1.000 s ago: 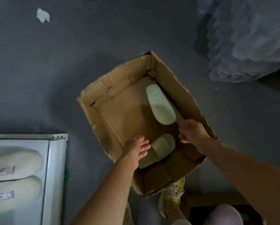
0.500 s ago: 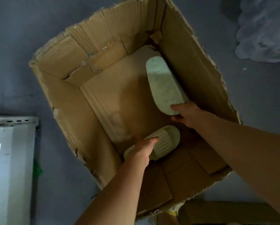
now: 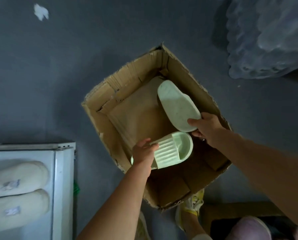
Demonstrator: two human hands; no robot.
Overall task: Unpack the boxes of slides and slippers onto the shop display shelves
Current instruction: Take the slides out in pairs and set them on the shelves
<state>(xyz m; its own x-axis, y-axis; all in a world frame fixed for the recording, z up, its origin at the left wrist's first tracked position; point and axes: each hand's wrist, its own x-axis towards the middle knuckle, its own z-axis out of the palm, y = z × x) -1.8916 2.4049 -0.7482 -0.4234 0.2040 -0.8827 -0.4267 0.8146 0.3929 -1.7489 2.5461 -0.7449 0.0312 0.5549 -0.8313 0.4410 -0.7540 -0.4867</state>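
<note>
An open cardboard box (image 3: 99,118) stands on the grey floor. Above its inside are two pale green slides. My left hand (image 3: 144,151) grips the ribbed strap of one slide (image 3: 172,149), which faces up. My right hand (image 3: 208,127) holds the heel end of the other slide (image 3: 176,105), whose sole faces up and whose toe points toward the box's far corner. Both slides are lifted off the box bottom.
A white display shelf (image 3: 61,179) at the lower left carries two cream fluffy slippers (image 3: 18,177). A pile of clear plastic wrapping (image 3: 269,35) lies at the upper right. My feet (image 3: 191,210) stand by the box's near edge, beside another box and a pink slipper (image 3: 248,227).
Both hands have closed on the slides and raised them from the box bottom. The camera has pulled back up, so the shelf and slippers show again.
</note>
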